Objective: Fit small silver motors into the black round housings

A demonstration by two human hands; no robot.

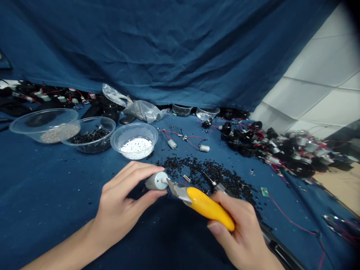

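Observation:
Between the thumb and fingers of my left hand (pixel 126 195) is a small grey motor (pixel 154 181), its pale end facing right with a short white piece on the shaft. My right hand (pixel 242 225) grips a yellow-handled utility knife (pixel 209 208). The knife's blade tip meets or nearly meets the white piece on the shaft; I cannot tell if it touches. Behind the knife lies a dark screwdriver (pixel 218 184), partly hidden by the handle and my right hand. Many tiny black screws (pixel 202 167) are scattered on the blue cloth just beyond my hands.
Clear plastic bowls hold white bits (pixel 136 146), black strips (pixel 91 137) and beige bits (pixel 60 132). Two wired motors (pixel 204 148) lie behind the screws. Black housings and wired motors (pixel 306 150) are heaped at right. A plastic bag (pixel 146 110) sits at the back, before a blue curtain (pixel 168 48).

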